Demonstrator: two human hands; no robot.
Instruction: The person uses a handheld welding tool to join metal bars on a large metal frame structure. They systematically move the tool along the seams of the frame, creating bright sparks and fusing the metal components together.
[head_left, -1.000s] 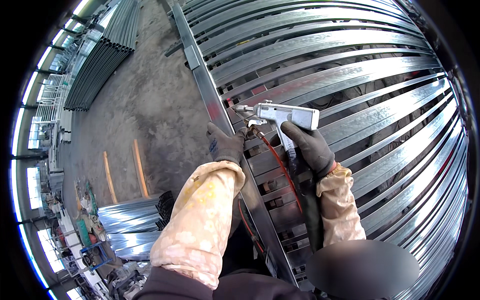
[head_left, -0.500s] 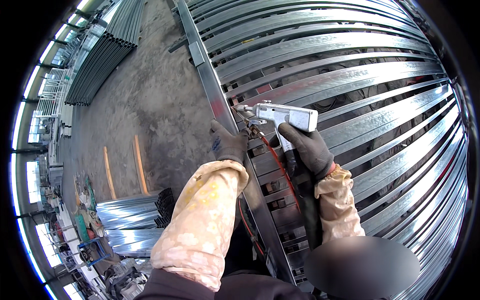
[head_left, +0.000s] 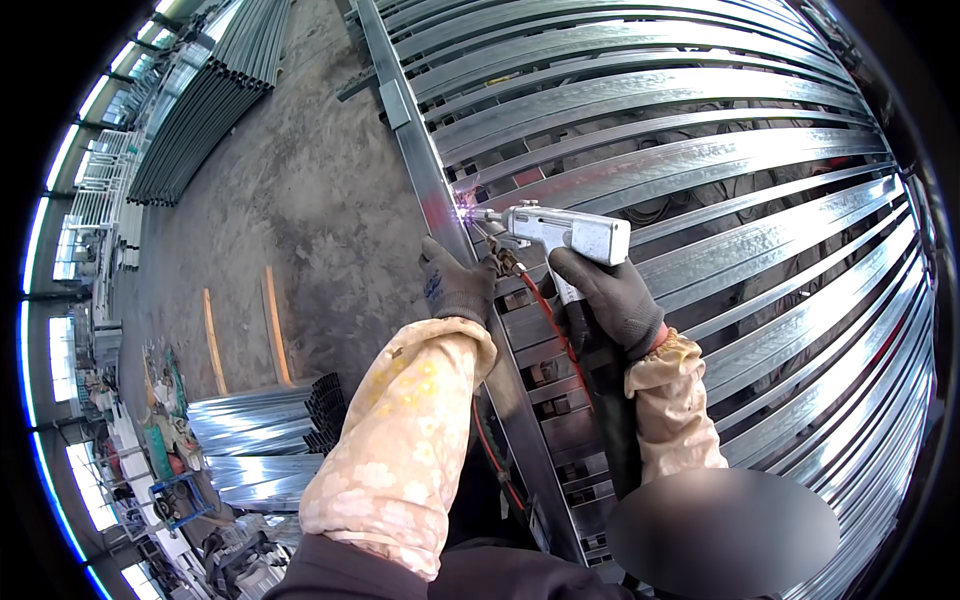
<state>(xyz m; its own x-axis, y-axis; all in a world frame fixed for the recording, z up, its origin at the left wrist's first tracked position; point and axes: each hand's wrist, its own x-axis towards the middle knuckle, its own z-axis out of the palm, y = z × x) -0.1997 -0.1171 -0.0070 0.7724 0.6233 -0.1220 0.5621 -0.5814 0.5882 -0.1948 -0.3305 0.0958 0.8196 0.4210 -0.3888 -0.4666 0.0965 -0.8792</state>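
Note:
My right hand (head_left: 610, 300), in a dark glove, is closed around the grip of a silver welding gun (head_left: 575, 232). The gun's nozzle points left at a joint on the long steel tube (head_left: 425, 180), where a small violet-white glow and sparks (head_left: 464, 213) show. Just below the glow, my gloved left hand (head_left: 460, 287) wraps over the same tube. Beside its fingers is a brass-coloured fitting (head_left: 508, 262) with a red hose (head_left: 550, 315); whether the fingers touch it I cannot tell. A thick black cable (head_left: 612, 420) hangs from the gun's grip.
Parallel galvanized steel bars (head_left: 720, 160) extend rightward from the tube, with gaps and cables below them. Stacked tubes (head_left: 195, 130) lie far left on the concrete floor (head_left: 310, 180). Two wooden strips (head_left: 273, 325) and another tube bundle (head_left: 255, 430) lie nearer on the left.
A violet-white glow with sparks has appeared at the gun's nozzle tip. The gun and my right hand have shifted very slightly left; my left hand stays in place on the tube.

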